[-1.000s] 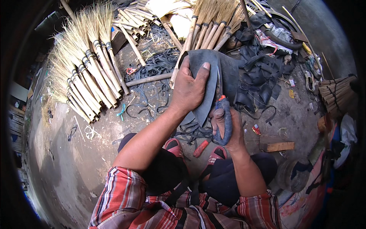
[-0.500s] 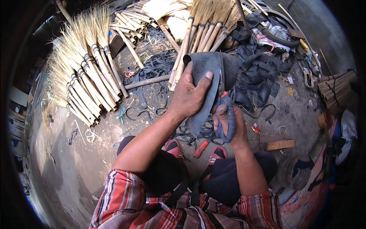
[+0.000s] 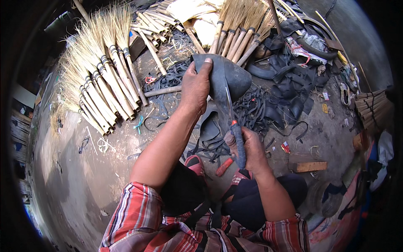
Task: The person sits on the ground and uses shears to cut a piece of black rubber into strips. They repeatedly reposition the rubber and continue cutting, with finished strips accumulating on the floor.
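Note:
A curved sheet of black rubber (image 3: 237,77) is held up in front of me. My left hand (image 3: 196,88) is closed on its left side, with the thumb pressed flat near the top edge. In my right hand (image 3: 248,147) are scissors (image 3: 239,145) with dark wrapped handles. Their long blades point up and lie against the rubber, along a slit in it. Below the blades a flap of the rubber hangs down; its lower end is hard to tell from the black rubber strips (image 3: 247,111) on the floor behind.
Grass brooms (image 3: 105,80) lie in a row at the left, with more brooms (image 3: 239,33) at the far middle. Black rubber scraps (image 3: 289,94) are heaped to the right. Near my feet are a red-handled thing (image 3: 224,166) and a wooden block (image 3: 310,166).
The rubber sheet has moved left and turned in my left hand. My right hand has come slightly left and down, and the scissors' handles now show edge-on rather than as an open loop.

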`<state>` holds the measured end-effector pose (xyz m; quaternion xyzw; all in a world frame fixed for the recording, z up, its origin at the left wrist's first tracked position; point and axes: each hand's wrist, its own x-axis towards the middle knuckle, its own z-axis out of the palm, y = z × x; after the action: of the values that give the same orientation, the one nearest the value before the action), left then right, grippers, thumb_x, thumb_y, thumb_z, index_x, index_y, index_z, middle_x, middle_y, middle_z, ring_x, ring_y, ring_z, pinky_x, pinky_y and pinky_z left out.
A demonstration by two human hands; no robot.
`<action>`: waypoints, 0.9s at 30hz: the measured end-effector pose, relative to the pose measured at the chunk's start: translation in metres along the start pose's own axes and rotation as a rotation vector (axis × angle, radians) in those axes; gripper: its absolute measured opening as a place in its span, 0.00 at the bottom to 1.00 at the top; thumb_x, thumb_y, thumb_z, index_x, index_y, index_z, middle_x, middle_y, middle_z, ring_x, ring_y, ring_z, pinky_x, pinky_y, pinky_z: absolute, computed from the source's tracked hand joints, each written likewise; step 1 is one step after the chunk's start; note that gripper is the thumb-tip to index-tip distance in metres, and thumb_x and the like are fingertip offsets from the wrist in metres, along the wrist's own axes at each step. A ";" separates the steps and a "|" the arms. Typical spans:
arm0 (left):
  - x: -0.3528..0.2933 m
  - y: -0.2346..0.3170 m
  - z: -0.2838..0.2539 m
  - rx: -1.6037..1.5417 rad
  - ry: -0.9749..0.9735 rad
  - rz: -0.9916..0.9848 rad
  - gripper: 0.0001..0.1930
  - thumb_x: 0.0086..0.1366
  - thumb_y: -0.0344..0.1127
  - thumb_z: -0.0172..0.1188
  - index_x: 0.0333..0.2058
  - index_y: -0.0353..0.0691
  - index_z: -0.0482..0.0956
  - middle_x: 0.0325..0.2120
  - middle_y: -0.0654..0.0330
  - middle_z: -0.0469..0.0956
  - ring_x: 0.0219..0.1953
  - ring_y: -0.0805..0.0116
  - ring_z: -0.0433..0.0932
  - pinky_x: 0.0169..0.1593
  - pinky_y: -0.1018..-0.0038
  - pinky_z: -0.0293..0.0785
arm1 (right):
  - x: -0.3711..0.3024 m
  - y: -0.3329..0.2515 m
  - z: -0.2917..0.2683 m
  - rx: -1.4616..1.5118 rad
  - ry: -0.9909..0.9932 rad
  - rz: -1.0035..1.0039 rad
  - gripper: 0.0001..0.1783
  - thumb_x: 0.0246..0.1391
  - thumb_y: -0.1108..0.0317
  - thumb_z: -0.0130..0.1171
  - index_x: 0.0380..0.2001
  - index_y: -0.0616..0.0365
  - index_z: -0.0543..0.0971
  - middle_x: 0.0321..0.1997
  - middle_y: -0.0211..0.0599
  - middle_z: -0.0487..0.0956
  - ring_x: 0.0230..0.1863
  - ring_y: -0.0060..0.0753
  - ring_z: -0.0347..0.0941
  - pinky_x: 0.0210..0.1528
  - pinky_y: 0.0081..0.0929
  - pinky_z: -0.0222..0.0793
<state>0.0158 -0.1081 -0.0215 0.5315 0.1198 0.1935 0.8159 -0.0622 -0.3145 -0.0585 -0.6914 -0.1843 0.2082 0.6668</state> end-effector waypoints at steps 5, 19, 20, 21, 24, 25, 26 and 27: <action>-0.007 -0.002 0.012 0.110 0.113 0.262 0.12 0.77 0.38 0.55 0.47 0.33 0.77 0.36 0.60 0.82 0.35 0.76 0.78 0.40 0.76 0.76 | 0.000 -0.004 0.006 0.121 -0.071 -0.021 0.30 0.65 0.41 0.61 0.45 0.62 0.79 0.27 0.22 0.72 0.28 0.15 0.68 0.32 0.17 0.66; -0.019 -0.011 0.017 0.160 -0.054 0.271 0.12 0.78 0.38 0.55 0.50 0.34 0.75 0.36 0.62 0.82 0.33 0.78 0.78 0.38 0.77 0.76 | 0.004 0.000 0.004 0.020 -0.020 -0.103 0.29 0.69 0.40 0.55 0.42 0.61 0.78 0.27 0.26 0.73 0.27 0.16 0.69 0.30 0.18 0.65; -0.019 -0.011 0.017 0.133 -0.057 0.247 0.12 0.78 0.38 0.55 0.50 0.34 0.74 0.36 0.62 0.82 0.33 0.78 0.78 0.38 0.77 0.76 | 0.003 0.000 0.004 0.044 -0.008 -0.068 0.27 0.67 0.42 0.58 0.40 0.59 0.78 0.27 0.25 0.73 0.28 0.15 0.68 0.30 0.18 0.64; -0.019 -0.010 0.016 0.106 -0.060 0.223 0.12 0.78 0.38 0.55 0.50 0.34 0.74 0.37 0.62 0.82 0.34 0.78 0.79 0.38 0.77 0.77 | 0.001 -0.001 0.006 0.054 0.009 -0.038 0.25 0.66 0.44 0.62 0.38 0.58 0.78 0.28 0.24 0.73 0.30 0.15 0.68 0.30 0.18 0.63; -0.019 -0.007 0.016 0.107 -0.039 0.269 0.13 0.78 0.39 0.55 0.52 0.34 0.74 0.39 0.61 0.83 0.36 0.78 0.79 0.41 0.77 0.77 | 0.000 -0.004 0.012 0.070 0.013 -0.006 0.27 0.67 0.42 0.58 0.39 0.60 0.78 0.26 0.25 0.72 0.27 0.15 0.68 0.29 0.18 0.64; -0.020 -0.007 0.017 0.098 -0.039 0.266 0.14 0.78 0.38 0.55 0.52 0.34 0.74 0.39 0.61 0.83 0.37 0.78 0.79 0.42 0.77 0.77 | 0.000 -0.005 0.013 0.081 0.001 0.001 0.30 0.69 0.40 0.55 0.41 0.62 0.78 0.25 0.26 0.72 0.25 0.16 0.68 0.28 0.17 0.64; -0.022 -0.007 0.016 0.088 -0.046 0.253 0.14 0.78 0.38 0.56 0.53 0.34 0.74 0.40 0.61 0.83 0.37 0.78 0.79 0.43 0.77 0.77 | 0.003 -0.006 0.015 0.097 0.019 -0.045 0.31 0.69 0.39 0.55 0.41 0.62 0.78 0.25 0.26 0.72 0.26 0.16 0.68 0.29 0.18 0.64; -0.023 -0.007 0.016 0.073 -0.054 0.246 0.14 0.78 0.38 0.56 0.53 0.34 0.74 0.41 0.61 0.83 0.38 0.78 0.80 0.44 0.77 0.78 | 0.007 -0.006 0.015 0.119 0.029 -0.085 0.32 0.68 0.38 0.55 0.41 0.63 0.78 0.25 0.26 0.72 0.26 0.16 0.68 0.30 0.18 0.64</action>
<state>0.0030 -0.1335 -0.0213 0.5767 0.0389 0.2731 0.7690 -0.0645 -0.2977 -0.0536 -0.6451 -0.1910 0.1801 0.7176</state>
